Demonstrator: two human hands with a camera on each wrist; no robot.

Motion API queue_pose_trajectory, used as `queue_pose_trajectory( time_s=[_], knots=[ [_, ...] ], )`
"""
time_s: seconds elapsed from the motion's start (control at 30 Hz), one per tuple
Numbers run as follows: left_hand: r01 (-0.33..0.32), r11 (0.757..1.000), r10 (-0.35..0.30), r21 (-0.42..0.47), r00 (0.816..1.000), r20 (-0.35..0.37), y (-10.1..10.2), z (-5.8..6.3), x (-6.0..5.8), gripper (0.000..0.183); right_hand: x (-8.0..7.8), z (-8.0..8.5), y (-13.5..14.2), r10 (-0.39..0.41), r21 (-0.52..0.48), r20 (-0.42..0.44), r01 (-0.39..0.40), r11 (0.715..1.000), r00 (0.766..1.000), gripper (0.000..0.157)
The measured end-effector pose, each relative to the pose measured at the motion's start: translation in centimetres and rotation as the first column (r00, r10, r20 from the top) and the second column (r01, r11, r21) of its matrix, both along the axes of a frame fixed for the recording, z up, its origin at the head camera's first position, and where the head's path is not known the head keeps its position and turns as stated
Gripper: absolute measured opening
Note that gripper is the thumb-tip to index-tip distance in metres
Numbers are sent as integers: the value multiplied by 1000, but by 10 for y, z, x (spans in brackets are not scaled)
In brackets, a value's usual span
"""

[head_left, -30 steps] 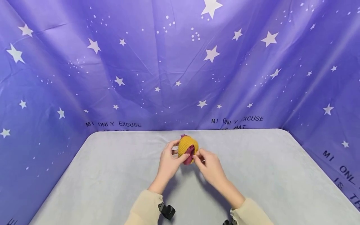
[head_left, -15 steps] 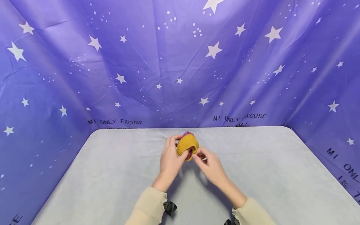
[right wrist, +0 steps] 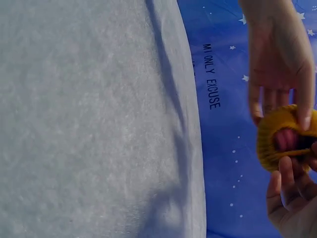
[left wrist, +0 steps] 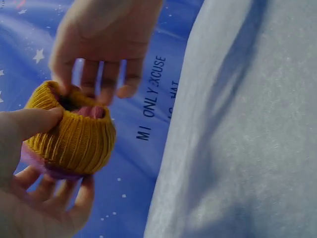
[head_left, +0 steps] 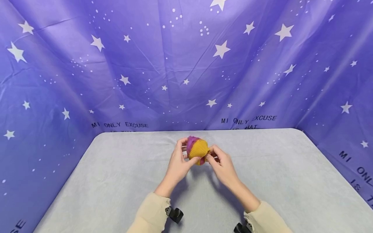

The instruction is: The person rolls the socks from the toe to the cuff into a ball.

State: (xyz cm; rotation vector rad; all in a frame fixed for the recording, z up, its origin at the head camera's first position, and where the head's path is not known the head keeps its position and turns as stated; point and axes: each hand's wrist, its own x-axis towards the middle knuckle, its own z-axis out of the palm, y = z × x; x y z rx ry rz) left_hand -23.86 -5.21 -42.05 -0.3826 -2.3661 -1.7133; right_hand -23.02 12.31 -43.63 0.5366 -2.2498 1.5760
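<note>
A rolled-up sock bundle, with a mustard ribbed cuff and purple fabric at its far end, is held up in front of me. My left hand grips it from the left, thumb on the near side and fingers behind. The cuff's opening shows pink fabric tucked inside in the left wrist view, where the left thumb presses on the ribbing of the sock bundle. From the right, my right hand pinches the cuff's edge between thumb and forefinger. In the right wrist view, part of the right hand is cut off.
A table with a pale grey cloth lies beneath both hands. Behind it hangs a purple-blue curtain with white stars and printed words. Black wrist cameras are strapped at the beige sleeves.
The sock bundle has turned, so its opening faces less toward me and more purple shows at its far end. Both hands have shifted slightly with it and keep holding it.
</note>
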Motion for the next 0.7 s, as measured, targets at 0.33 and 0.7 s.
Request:
queue_pose_trajectory(
  time_s=[0.33, 0.7],
  knots=[
    [-119, 992, 116, 44, 992, 58, -9, -1, -7, 45, 5, 1, 5, 60, 79, -71, -55, 995, 996, 13],
    [50, 988, -87, 144, 961, 263, -11, 2, -1, 53, 3, -2, -1, 11, -81, 15, -10, 997, 1000, 14]
  ],
)
